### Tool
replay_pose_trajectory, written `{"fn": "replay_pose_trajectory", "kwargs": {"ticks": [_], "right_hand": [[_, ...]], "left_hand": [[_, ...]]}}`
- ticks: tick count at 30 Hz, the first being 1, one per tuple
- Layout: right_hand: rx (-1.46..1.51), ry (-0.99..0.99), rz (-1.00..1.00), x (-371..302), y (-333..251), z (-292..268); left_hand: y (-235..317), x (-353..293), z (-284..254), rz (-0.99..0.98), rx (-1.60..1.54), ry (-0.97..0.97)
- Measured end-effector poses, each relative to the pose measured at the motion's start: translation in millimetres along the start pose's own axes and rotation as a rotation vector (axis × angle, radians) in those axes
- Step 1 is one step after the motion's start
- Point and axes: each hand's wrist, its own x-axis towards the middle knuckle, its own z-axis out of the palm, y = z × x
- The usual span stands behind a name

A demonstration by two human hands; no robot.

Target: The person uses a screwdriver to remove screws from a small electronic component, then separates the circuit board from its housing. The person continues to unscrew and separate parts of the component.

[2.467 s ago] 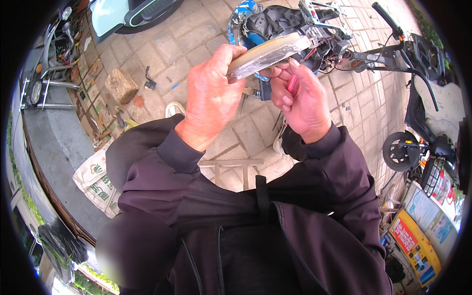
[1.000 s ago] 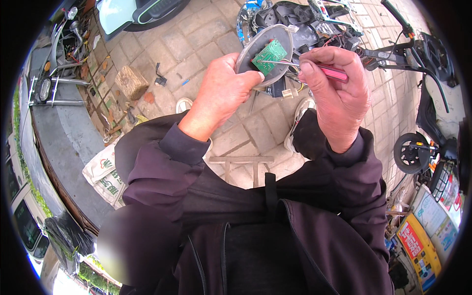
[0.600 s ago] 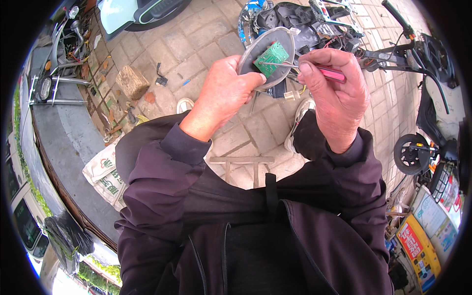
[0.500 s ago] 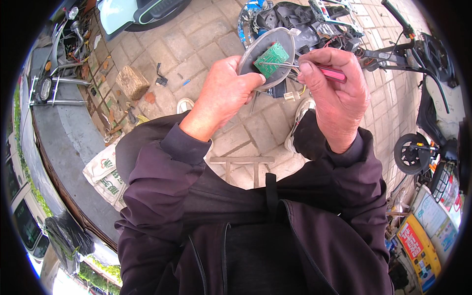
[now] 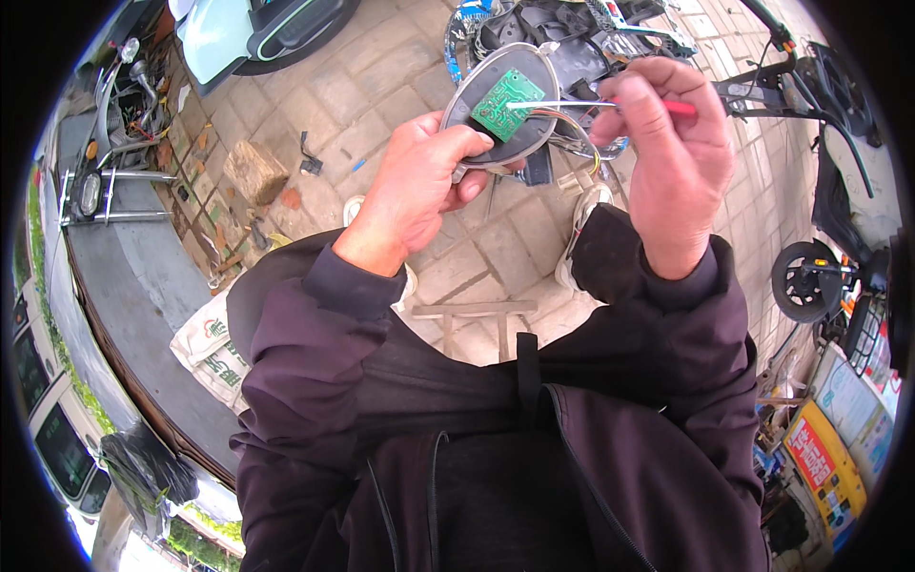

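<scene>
My left hand (image 5: 405, 181) is closed on the near left rim of a grey oval housing (image 5: 539, 71), its thumb on top by a green circuit board (image 5: 502, 112). The board lies tilted inside the housing, solder side up. Several thin coloured wires (image 5: 575, 128) run out from it to the right. Pinched in my right hand (image 5: 672, 172) is a screwdriver (image 5: 681, 108) with a red handle. Its thin metal shaft points left across the board, the tip over the board's middle; whether it touches, I cannot tell.
Beyond my hands lies a black scooter part (image 5: 548, 29) on the brick paving. A scooter (image 5: 839, 124) stands at the right, a pale green vehicle (image 5: 214, 43) at the far left. A wood block (image 5: 255, 172), a white sack (image 5: 212, 353) and a small stool (image 5: 474, 310) are nearer me.
The housing and board have shifted a little left and up with my left hand. My right hand has drawn slightly right, and more of the screwdriver shaft shows.
</scene>
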Motion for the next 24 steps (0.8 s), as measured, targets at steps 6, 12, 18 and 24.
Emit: {"fn": "replay_pose_trajectory", "kwargs": {"ticks": [6, 12, 18, 24], "right_hand": [[-0.138, 0.007, 0.282, 13, -10, -21], [-0.578, -0.289, 0.234, -1, 2, -12], [-0.825, -0.268, -0.07, 1, 10, -8], [-0.832, -0.364, -0.034, 2, 13, -17]], "left_hand": [[0, -2, -1, 0.058, -0.024, -0.017], [-3, -1, -2, 0.089, -0.008, -0.045], [-6, -1, 2, 0.1, 0.08, 0.005], [-4, 1, 3, 0.082, 0.148, -0.01]]}}
